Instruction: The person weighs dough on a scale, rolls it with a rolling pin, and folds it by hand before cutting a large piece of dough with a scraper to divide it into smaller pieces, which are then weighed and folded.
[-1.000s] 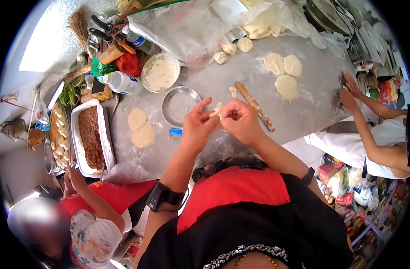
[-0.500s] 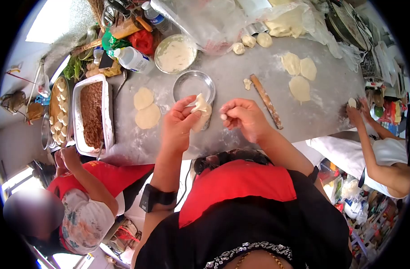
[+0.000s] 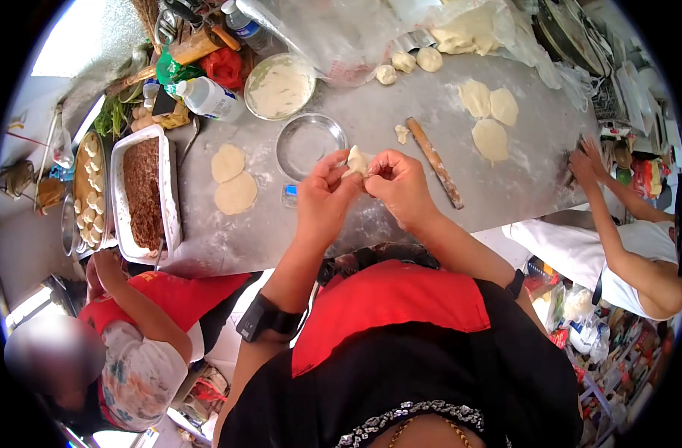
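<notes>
A small piece of pale dough (image 3: 357,160) is pinched in the fingers of my left hand (image 3: 326,190), in front of the round metal pan (image 3: 344,131). My right hand (image 3: 402,187) is closed right beside it, fingertips pressed together at the dough's lower right edge; what they grip is mostly hidden, but it looks like dough. Just left of my left hand lies a small device with a blue display (image 3: 289,196). To the right are a floury rolling pin (image 3: 435,163) and a dough scrap (image 3: 401,134).
Flat dough rounds lie on the left (image 3: 235,192) and right (image 3: 489,140). A white tray of brown filling (image 3: 173,190), a flour bowl (image 3: 311,86) and dough balls (image 3: 386,74) surround the work area. One co-worker (image 3: 143,336) stands left, another (image 3: 624,254) right.
My right hand has moved left to meet my left hand at the dough. The device with the blue display has come into view. The right co-worker's hands have moved closer together on the table.
</notes>
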{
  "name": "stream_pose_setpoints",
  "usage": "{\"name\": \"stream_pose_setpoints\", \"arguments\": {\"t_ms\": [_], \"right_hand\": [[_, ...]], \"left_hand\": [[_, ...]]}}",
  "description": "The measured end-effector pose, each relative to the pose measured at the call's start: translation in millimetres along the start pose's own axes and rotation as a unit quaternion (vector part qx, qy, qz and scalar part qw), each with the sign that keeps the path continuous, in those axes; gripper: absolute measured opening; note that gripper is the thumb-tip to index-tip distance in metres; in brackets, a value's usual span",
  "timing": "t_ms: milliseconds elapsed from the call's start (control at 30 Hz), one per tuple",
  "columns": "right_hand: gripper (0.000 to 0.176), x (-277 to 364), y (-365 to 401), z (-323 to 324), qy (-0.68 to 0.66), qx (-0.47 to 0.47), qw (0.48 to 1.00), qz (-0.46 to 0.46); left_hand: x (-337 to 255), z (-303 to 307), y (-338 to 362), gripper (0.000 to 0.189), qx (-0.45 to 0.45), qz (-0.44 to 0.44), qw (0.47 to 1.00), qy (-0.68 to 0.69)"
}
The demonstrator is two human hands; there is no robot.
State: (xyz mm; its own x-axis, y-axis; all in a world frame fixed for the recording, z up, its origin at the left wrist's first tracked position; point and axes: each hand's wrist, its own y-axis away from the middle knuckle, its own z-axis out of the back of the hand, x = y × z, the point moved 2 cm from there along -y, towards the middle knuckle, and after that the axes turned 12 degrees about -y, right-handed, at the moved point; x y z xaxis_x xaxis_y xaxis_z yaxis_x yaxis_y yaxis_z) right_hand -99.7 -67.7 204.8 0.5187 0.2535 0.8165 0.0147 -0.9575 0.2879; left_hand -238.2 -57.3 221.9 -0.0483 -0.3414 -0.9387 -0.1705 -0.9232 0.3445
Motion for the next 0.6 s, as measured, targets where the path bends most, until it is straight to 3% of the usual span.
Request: {"name": "stream_pose_setpoints", "arguments": {"t_ms": [133,233,367,500,600], "right_hand": [[0.016,24.6,6.2,-11.7,-0.144,0.098,0.985,-0.011],[0.018,35.4,3.5,-7.8,-0.139,0.114,0.984,-0.015],[0.011,29.0,2.2,6.3,-0.144,0.084,0.986,-0.025],[0.008,18.2,9.7,27.8,-0.107,0.033,0.991,-0.07],[0.007,13.9,15.3,38.3,-0.075,-0.019,0.99,-0.116]], "left_hand": [[-6.1,6.3,-10.1,0.04,-0.064,-0.02,0.997,-0.035],[-5.4,24.2,-23.9,0.04,-0.082,-0.028,0.995,0.055],[23.2,68.7,-45.6,0.044,-0.122,0.078,0.989,-0.005],[71.4,113.2,-38.4,0.041,-0.236,0.054,0.954,-0.179],[76.7,123.1,-22.2,0.038,-0.242,0.118,0.957,-0.11]]}}
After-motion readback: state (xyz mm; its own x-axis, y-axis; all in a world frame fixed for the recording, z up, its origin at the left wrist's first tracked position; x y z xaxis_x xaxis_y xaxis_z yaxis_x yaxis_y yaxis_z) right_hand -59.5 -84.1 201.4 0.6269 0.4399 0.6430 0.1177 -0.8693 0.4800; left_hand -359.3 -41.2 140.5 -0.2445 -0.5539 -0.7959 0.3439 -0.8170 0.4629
